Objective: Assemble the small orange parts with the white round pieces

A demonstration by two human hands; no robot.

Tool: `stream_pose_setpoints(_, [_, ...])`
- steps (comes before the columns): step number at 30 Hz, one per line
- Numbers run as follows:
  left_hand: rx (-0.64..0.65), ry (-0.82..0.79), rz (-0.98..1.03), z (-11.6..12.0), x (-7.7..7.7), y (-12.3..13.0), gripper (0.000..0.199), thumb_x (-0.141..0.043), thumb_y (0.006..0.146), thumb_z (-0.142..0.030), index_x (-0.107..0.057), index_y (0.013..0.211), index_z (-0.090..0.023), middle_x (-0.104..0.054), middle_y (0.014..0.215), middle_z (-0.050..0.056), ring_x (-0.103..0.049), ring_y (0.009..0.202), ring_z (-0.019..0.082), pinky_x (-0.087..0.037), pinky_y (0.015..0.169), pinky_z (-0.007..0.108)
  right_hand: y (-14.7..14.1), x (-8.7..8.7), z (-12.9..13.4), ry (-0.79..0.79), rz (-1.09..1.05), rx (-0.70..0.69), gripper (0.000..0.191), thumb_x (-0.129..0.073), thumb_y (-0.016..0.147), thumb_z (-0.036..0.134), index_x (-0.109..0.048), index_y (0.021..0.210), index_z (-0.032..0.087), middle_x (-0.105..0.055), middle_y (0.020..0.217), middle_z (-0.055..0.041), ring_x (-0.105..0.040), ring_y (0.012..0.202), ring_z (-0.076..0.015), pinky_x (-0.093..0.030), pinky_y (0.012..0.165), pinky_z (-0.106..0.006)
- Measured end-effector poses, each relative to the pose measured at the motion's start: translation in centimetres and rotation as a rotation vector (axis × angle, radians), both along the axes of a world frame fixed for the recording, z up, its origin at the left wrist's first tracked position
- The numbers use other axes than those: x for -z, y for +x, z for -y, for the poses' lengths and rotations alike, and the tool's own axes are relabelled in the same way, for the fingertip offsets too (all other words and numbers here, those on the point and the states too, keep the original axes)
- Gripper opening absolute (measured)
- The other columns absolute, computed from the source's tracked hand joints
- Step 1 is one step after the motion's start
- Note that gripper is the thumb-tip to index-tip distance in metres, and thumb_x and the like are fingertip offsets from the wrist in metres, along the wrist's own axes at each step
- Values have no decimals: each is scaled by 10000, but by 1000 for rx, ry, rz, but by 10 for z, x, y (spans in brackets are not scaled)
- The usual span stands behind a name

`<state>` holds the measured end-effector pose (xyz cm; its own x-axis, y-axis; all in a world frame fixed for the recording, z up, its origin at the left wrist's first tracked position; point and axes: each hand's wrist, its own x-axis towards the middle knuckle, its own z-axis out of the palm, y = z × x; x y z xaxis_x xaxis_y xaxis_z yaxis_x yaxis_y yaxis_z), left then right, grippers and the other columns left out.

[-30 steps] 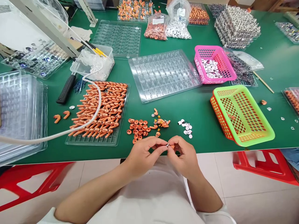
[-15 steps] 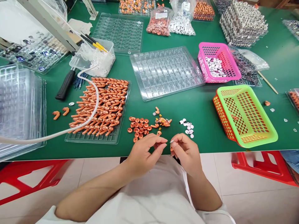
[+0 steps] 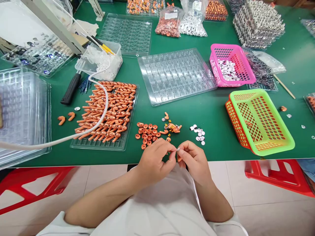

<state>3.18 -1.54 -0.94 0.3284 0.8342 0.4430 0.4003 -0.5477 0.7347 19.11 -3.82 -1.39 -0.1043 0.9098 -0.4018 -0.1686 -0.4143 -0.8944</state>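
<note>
Head cam: big green tabletop [image 3: 177,113] w/ rect. clear plastic tray [image 3: 98,145] of orange stemmed parts [image 3: 119,111]. Bare L hand [image 3: 155,159] & R hand [image 3: 195,161] meet at near edge; R pinches small orange plastic part [image 3: 179,159], L's grip can't tell. Round orange caps [image 3: 149,131] & flat white discs [image 3: 199,134] just beyond. Tiny silvery bit [image 3: 178,149] btwn hands.

Over on the table [image 3: 216,126], caps [image 3: 149,131] lie between a tray [image 3: 118,146] of shells [image 3: 120,108] at left and discs [image 3: 199,134] at right, baskets [image 3: 275,151] farther right.
</note>
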Motion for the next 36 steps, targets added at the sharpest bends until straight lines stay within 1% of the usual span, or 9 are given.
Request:
stream_pose_setpoints(5, [97, -33, -36, 2, 1, -6, 128, -505, 882, -72, -557, 908, -185, -639, 782, 46, -540, 719, 168, -462, 673, 312, 4, 4, 1, -23, -53, -58, 165, -623, 869, 288, -567, 771, 169, -575, 586, 53, -494, 420, -59, -373, 420, -179])
stream_pose_setpoints(9, [126, -33, -64, 4, 2, -10, 134, -494, 892, -83, -550, 949, -191, -643, 821, 59, -536, 751, 177, -456, 689, 322, 7, 7, 1, -40, -100, -95, 190, -630, 869, 315, -561, 769, 170, -581, 591, 50, -478, 406, -57, -348, 407, -181])
stream_pose_setpoints(16, [256, -144, 0, 1, -10, -17, 138, -446, 870, -70, -515, 864, -188, -567, 718, 30, -504, 689, 161, -436, 635, 289, 6, 6, -2, -115, -341, -201, 208, -696, 808, 307, -565, 728, 166, -577, 552, 46, -458, 400, -63, -306, 385, -180])
stream_pose_setpoints(19, [265, -174, -1, -1, -13, -18, 140, -443, 847, -67, -509, 832, -189, -552, 691, 12, -506, 664, 146, -435, 622, 266, 4, 5, -2, -153, -401, -248, 227, -707, 794, 322, -559, 716, 168, -576, 540, 48, -437, 390, -59, -301, 376, -175])
stream_pose_setpoints(21, [239, -166, -41, -3, -14, -20, 133, -452, 842, -73, -510, 817, -190, -554, 692, 8, -511, 663, 143, -432, 617, 258, 3, 6, -2, -179, -437, -306, 246, -723, 774, 343, -559, 715, 171, -567, 517, 51, -427, 378, -63, -297, 358, -174])
stream_pose_setpoints(24, [134, -112, -148, -12, -18, -30, 127, -463, 854, -87, -518, 810, -192, -574, 717, 10, -530, 675, 144, -438, 631, 259, 4, 7, 1, -179, -439, -343, 261, -748, 752, 356, -573, 714, 166, -565, 517, 45, -433, 381, -66, -307, 339, -171])
stream_pose_setpoints(28, [-164, -41, -356, -41, -28, -64, 101, -488, 856, -123, -541, 806, -192, -622, 750, 13, -581, 685, 150, -460, 671, 270, 9, 9, 6, -159, -393, -303, 296, -752, 766, 389, -570, 709, 163, -556, 540, 42, -396, 364, -46, -311, 339, -169])
stream_pose_setpoints(33, [-487, -4, -780, -98, -45, -123, 88, -494, 835, -187, -561, 779, -194, -659, 761, 44, -617, 720, 198, -460, 689, 299, 13, 17, 10, -127, -375, -323, 330, -734, 791, 443, -556, 726, 172, -559, 596, 19, -402, 412, -50, -296, 362, -170])
stream_pose_setpoints(36, [-597, 20, -854, -143, -58, -154, 106, -486, 843, -207, -572, 785, -183, -671, 805, 85, -624, 783, 236, -451, 712, 322, 9, 20, 8, -121, -359, -336, 347, -731, 786, 463, -538, 715, 184, -547, 591, 21, -398, 424, -59, -290, 368, -180])
